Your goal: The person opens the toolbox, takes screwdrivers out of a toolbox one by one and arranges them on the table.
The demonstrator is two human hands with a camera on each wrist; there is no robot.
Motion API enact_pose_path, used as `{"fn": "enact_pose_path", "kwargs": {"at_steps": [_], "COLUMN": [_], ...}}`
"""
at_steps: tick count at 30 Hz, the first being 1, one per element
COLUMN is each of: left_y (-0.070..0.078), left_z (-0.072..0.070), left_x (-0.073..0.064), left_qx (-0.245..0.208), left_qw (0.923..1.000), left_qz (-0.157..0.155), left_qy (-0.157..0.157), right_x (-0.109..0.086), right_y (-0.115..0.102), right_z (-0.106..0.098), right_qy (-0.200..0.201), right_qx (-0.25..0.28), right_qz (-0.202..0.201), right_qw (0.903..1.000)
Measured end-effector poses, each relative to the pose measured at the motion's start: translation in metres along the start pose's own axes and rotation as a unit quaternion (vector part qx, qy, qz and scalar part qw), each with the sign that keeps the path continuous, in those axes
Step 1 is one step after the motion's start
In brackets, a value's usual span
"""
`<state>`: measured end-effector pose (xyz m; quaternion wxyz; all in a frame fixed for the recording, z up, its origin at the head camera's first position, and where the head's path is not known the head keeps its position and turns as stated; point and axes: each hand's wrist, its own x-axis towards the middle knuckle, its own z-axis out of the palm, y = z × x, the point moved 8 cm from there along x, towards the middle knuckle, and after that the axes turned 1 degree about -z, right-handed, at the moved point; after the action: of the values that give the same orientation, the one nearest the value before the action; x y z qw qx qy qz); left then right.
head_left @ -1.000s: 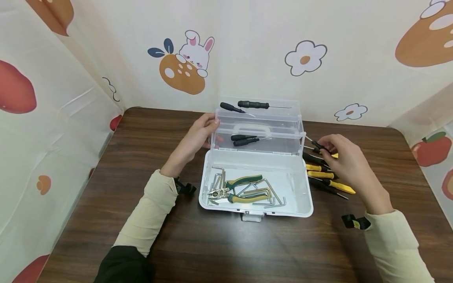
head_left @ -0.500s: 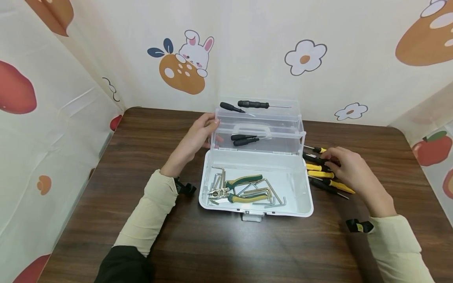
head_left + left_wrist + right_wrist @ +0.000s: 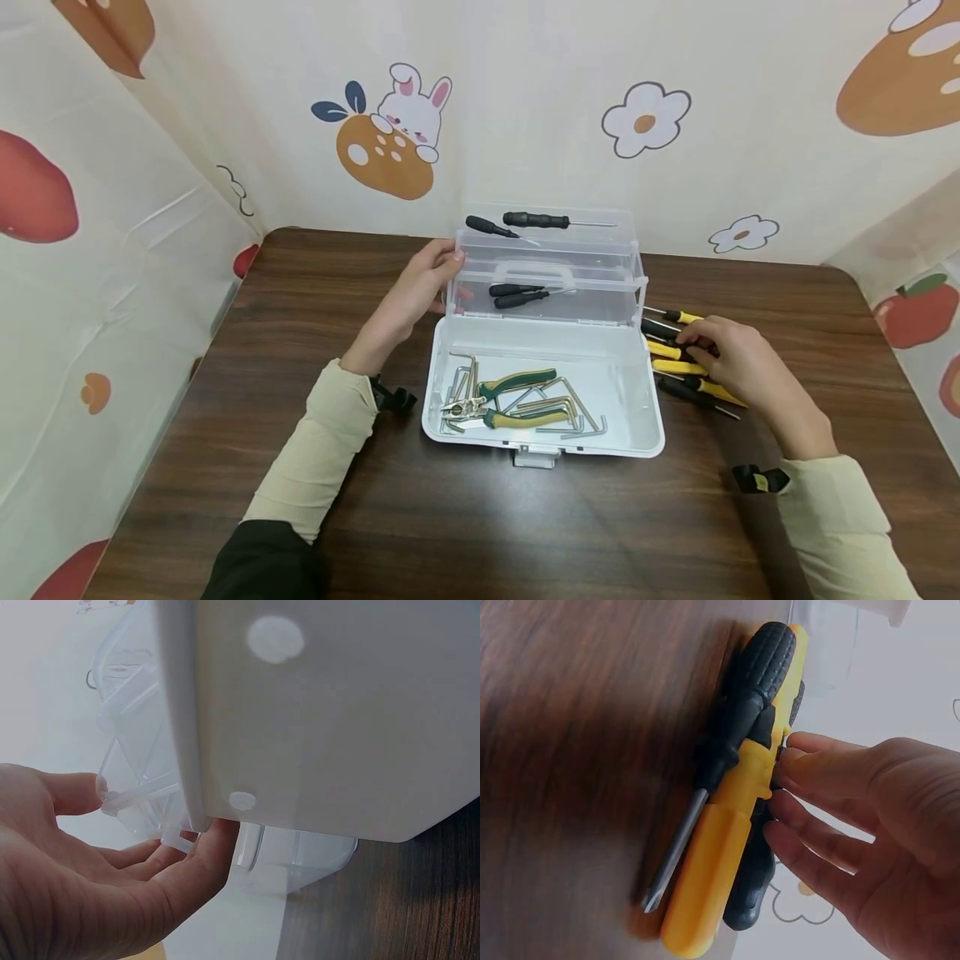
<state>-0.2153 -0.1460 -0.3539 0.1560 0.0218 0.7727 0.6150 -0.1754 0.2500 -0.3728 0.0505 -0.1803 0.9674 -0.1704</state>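
Observation:
My left hand (image 3: 420,287) grips the left edge of the raised clear lid (image 3: 600,304) of a white toolbox (image 3: 630,400), thumb in front and fingers behind. In the left wrist view the fingers reach round the clear plastic beside the white base (image 3: 337,720). Right of the box, my right hand (image 3: 731,358) has curled fingers at a pile of screwdrivers, pinching a dark screwdriver mostly hidden by the fingertips. In the right wrist view, a black screwdriver (image 3: 750,690) and a yellow-handled screwdriver (image 3: 709,877) lie just beside those fingers.
In the box lie green-and-yellow pliers (image 3: 525,421) and several hex keys (image 3: 577,408). Black screwdrivers (image 3: 536,220) rest in the lid's compartments. More yellow-handled screwdrivers (image 3: 678,367) are piled against the box's right side on the wooden table (image 3: 360,517). A patterned curtain (image 3: 525,125) hangs behind.
My right hand has come down and nearer, from the pile's far end to its middle, where the small black screwdriver it held is now mostly hidden. The left hand stays on the lid.

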Motion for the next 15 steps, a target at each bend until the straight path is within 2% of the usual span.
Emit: {"fn": "enact_pose_path", "kwargs": {"at_steps": [7,15], "left_y": [0.002,0.001], "left_z": [-0.001,0.000], "left_x": [-0.001,0.000], "left_qx": [0.000,-0.001], "left_qw": [1.0000,1.0000], "left_qz": [0.000,0.000], "left_qy": [0.001,0.000], "right_x": [0.011,0.034], "right_y": [-0.020,-0.054], "right_z": [-0.021,-0.049], "right_qy": [0.036,0.052], "right_qx": [-0.002,-0.012], "right_qz": [-0.020,-0.039], "right_qw": [0.9992,0.9978]}}
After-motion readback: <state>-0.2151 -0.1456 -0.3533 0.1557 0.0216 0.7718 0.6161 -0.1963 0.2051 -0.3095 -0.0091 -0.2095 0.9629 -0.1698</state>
